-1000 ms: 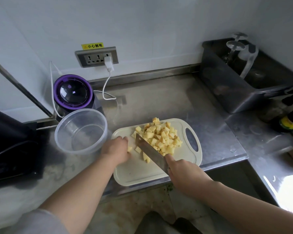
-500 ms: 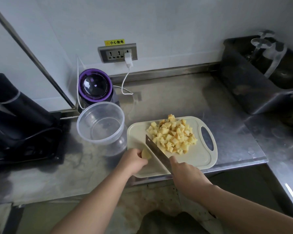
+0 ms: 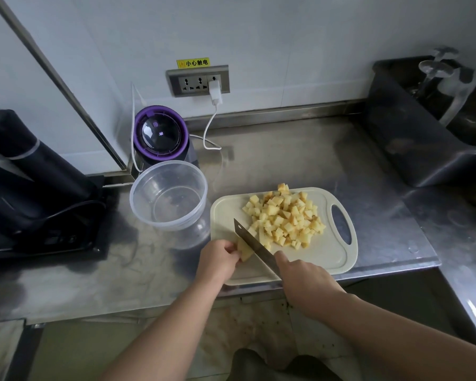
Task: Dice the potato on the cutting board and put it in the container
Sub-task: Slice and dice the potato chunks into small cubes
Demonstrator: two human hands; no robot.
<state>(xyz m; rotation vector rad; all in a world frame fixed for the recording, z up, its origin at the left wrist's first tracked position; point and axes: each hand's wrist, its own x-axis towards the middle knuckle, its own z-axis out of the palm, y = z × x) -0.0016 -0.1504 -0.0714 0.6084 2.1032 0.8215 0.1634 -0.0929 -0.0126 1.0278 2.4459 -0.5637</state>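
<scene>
A cream cutting board (image 3: 327, 257) lies on the steel counter with a pile of diced potato (image 3: 283, 215) on its far half. My left hand (image 3: 217, 261) pinches an uncut potato piece (image 3: 243, 250) at the board's near left. My right hand (image 3: 304, 279) grips the handle of a cleaver (image 3: 254, 244), whose blade rests against the right side of that piece. A clear round plastic container (image 3: 168, 196) stands left of the board, and I see nothing inside it.
A purple-rimmed appliance (image 3: 161, 136) sits behind the container, its white cable running to the wall socket (image 3: 198, 82). A black device (image 3: 36, 182) fills the left counter. A dark bin (image 3: 429, 127) with glassware stands at the back right. The counter's front edge runs just under the board.
My left hand has drawn back toward the board's near left and now pinches a potato piece. The cleaver has followed to meet it. The camera view has shifted.
</scene>
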